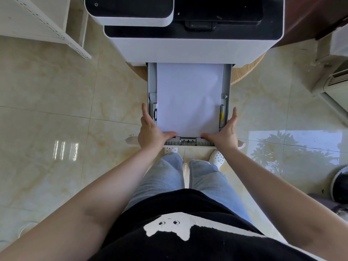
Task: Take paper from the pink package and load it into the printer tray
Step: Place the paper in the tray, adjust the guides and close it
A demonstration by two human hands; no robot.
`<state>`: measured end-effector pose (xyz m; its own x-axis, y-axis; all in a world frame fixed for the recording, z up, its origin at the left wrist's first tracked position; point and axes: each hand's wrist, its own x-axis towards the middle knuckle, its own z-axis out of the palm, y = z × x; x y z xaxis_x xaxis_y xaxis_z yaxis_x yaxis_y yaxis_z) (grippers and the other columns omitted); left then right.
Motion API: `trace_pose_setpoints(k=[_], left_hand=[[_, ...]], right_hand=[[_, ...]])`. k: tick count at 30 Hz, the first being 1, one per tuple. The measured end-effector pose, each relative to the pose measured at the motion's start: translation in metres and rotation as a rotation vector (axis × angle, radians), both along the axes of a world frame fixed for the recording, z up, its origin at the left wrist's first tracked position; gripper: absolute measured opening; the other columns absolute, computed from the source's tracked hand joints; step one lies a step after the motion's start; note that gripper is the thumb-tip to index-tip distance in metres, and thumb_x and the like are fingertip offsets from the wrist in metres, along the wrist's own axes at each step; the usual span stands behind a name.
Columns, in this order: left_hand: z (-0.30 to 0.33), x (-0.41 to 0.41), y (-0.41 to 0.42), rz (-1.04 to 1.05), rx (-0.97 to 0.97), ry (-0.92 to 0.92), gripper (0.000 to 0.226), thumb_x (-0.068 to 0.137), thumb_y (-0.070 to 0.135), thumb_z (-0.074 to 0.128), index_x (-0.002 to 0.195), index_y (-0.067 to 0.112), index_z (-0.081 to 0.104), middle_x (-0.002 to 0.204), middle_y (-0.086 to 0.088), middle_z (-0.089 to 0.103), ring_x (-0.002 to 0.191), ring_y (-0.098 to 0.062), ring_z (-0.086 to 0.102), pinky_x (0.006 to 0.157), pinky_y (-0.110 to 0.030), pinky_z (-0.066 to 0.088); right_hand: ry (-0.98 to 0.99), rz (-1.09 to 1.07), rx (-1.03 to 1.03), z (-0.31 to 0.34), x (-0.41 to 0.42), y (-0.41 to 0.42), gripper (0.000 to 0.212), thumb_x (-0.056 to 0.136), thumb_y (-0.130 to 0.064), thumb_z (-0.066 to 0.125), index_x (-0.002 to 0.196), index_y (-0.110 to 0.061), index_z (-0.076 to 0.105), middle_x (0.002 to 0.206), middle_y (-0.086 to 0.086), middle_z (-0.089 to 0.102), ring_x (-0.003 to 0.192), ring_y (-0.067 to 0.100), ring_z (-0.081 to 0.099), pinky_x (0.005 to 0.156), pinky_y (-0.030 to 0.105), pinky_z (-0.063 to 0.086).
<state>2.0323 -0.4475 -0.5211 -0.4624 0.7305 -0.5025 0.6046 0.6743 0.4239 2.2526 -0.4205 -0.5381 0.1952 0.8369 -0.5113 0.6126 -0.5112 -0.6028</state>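
Note:
The printer (188,48) stands ahead of me with its grey paper tray (152,81) pulled out toward me. A stack of white paper (188,98) lies flat inside the tray between the side guides. My left hand (152,131) grips the tray's near left corner, thumb resting on the paper's front edge and fingers stretched along the outer wall. My right hand (225,131) holds the near right corner the same way. No pink package is in view.
A round wooden stand (246,72) sits under the printer. White shelving (56,29) stands at the far left, a white appliance (333,78) at the right, and a dark round object (340,185) lower right. The floor is glossy beige tile (66,110).

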Motion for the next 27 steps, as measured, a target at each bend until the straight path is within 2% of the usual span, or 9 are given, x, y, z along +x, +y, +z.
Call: trace_pose_setpoints(k=[2, 9, 12, 15, 17, 19, 21, 23, 27], left_hand=[[0.002, 0.001, 0.000, -0.017, 0.000, 0.024, 0.147, 0.042, 0.051, 0.090, 0.149, 0.026, -0.008, 0.147, -0.009, 0.039, 0.106, -0.031, 0.063, 0.064, -0.038, 0.052], [0.004, 0.000, -0.006, -0.027, 0.055, -0.007, 0.138, 0.048, 0.051, 0.088, 0.149, 0.026, -0.003, 0.139, -0.015, 0.041, 0.097, -0.033, 0.064, 0.059, -0.037, 0.051], [0.007, -0.002, -0.012, -0.030, 0.090, -0.005, 0.127, 0.056, 0.048, 0.085, 0.149, 0.017, 0.004, 0.140, -0.018, 0.036, 0.116, -0.033, 0.051, 0.077, -0.042, 0.051], [0.017, 0.001, -0.024, -0.003, 0.228, 0.014, 0.100, 0.066, 0.042, 0.081, 0.143, 0.010, 0.025, 0.136, -0.016, 0.039, 0.123, -0.029, 0.040, 0.097, -0.038, 0.039], [0.027, 0.004, -0.035, 0.045, 0.275, -0.181, 0.069, 0.074, 0.035, 0.078, 0.129, 0.014, 0.042, 0.120, -0.006, 0.053, 0.104, -0.016, 0.054, 0.087, -0.025, 0.044], [0.035, 0.008, -0.047, 0.105, 0.164, -0.506, 0.035, 0.080, 0.032, 0.073, 0.106, 0.015, 0.057, 0.092, 0.005, 0.067, 0.076, -0.003, 0.063, 0.066, -0.012, 0.048], [0.034, 0.015, -0.058, 0.196, -0.030, -0.783, 0.022, 0.084, 0.031, 0.068, 0.092, 0.010, 0.065, 0.073, 0.005, 0.071, 0.066, -0.006, 0.065, 0.056, -0.013, 0.049], [0.025, 0.020, -0.064, 0.343, -0.214, -0.946, 0.026, 0.087, 0.027, 0.064, 0.095, 0.002, 0.066, 0.075, -0.002, 0.072, 0.068, -0.013, 0.067, 0.059, -0.018, 0.054], [0.002, 0.024, -0.063, 0.628, -0.248, -1.094, 0.026, 0.090, 0.014, 0.061, 0.103, -0.009, 0.061, 0.088, -0.013, 0.068, 0.079, -0.016, 0.067, 0.072, -0.018, 0.057]], right_hand=[[-0.012, 0.000, -0.020, 0.001, -0.002, 0.001, 0.140, 0.050, -0.027, 0.091, 0.148, -0.034, -0.009, 0.160, 0.002, 0.018, 0.140, 0.024, 0.033, 0.092, 0.029, 0.037], [0.059, -0.023, -0.062, 0.008, 0.007, -0.001, 0.131, 0.057, -0.029, 0.090, 0.148, -0.031, -0.004, 0.156, 0.008, 0.026, 0.135, 0.027, 0.040, 0.099, 0.037, 0.039], [0.079, -0.078, -0.098, 0.019, 0.011, -0.004, 0.119, 0.064, -0.031, 0.087, 0.149, -0.026, 0.004, 0.140, 0.012, 0.044, 0.119, 0.025, 0.050, 0.093, 0.037, 0.043], [0.085, -0.200, 0.035, 0.036, 0.016, -0.013, 0.082, 0.074, -0.030, 0.079, 0.139, -0.019, 0.031, 0.117, 0.002, 0.055, 0.096, 0.013, 0.054, 0.075, 0.025, 0.047], [0.160, -0.238, 0.085, 0.046, 0.018, -0.022, 0.044, 0.081, -0.029, 0.073, 0.118, -0.016, 0.052, 0.094, -0.002, 0.065, 0.079, 0.009, 0.060, 0.068, 0.026, 0.051], [0.353, -0.225, -0.026, 0.050, 0.017, -0.037, 0.017, 0.086, -0.027, 0.067, 0.093, -0.011, 0.065, 0.074, -0.002, 0.070, 0.063, 0.010, 0.063, 0.059, 0.028, 0.053], [0.523, -0.220, -0.261, 0.046, 0.013, -0.053, 0.026, 0.087, -0.032, 0.066, 0.084, -0.007, 0.070, 0.071, 0.005, 0.074, 0.059, 0.015, 0.066, 0.054, 0.024, 0.053], [0.599, -0.274, -0.488, 0.034, 0.009, -0.063, 0.035, 0.085, -0.037, 0.067, 0.088, -0.002, 0.070, 0.080, 0.014, 0.076, 0.067, 0.020, 0.071, 0.056, 0.023, 0.056], [0.802, -0.548, -0.537, 0.005, 0.008, -0.065, 0.030, 0.084, -0.019, 0.070, 0.103, 0.003, 0.062, 0.098, 0.018, 0.073, 0.090, 0.024, 0.072, 0.072, 0.025, 0.059]])
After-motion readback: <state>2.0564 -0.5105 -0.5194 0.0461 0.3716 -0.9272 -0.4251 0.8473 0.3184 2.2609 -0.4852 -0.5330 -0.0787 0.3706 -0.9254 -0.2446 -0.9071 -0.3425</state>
